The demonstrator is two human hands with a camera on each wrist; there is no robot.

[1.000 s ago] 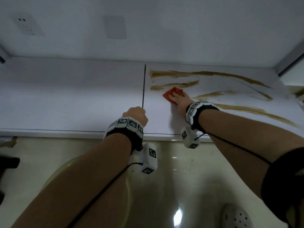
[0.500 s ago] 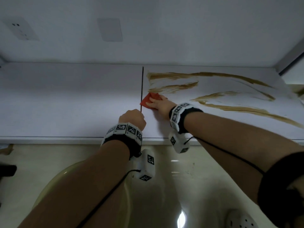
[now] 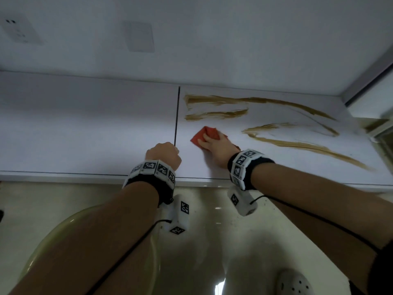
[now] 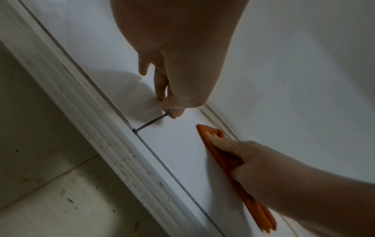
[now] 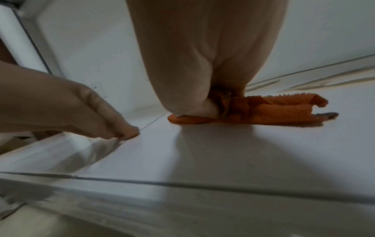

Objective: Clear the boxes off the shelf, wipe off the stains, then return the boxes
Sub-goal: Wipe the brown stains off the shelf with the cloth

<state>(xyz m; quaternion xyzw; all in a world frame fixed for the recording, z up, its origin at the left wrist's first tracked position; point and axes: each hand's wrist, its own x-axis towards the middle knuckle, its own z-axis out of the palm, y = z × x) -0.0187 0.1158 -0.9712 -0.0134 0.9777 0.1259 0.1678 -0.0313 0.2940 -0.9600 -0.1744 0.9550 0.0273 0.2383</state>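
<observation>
The white shelf (image 3: 85, 135) carries no boxes. Long brown stains (image 3: 214, 114) streak its right panel, with more stains (image 3: 308, 145) further right. My right hand (image 3: 207, 140) presses a folded orange cloth (image 3: 204, 132) flat on the shelf, just below the left-hand streaks and right of the dark seam (image 3: 176, 116). From the left wrist, its fingers (image 4: 215, 139) lie straight over the cloth (image 4: 205, 129). The right wrist view has the cloth (image 5: 274, 109) bunched under the palm (image 5: 202, 72). My left hand (image 3: 163, 153) rests curled and empty at the seam's near end, fingertips (image 4: 172, 112) on the shelf.
The wall behind holds a socket (image 3: 19, 30) and a blank plate (image 3: 140, 37). A stained ledge (image 3: 378, 124) adjoins the shelf's right end. Below the shelf's front edge are glossy floor tiles, a white clog (image 3: 294, 282) and a yellowish round object (image 3: 53, 241).
My right hand swept the cloth left to the seam, then back a little to the right. The left hand stayed curled at the seam.
</observation>
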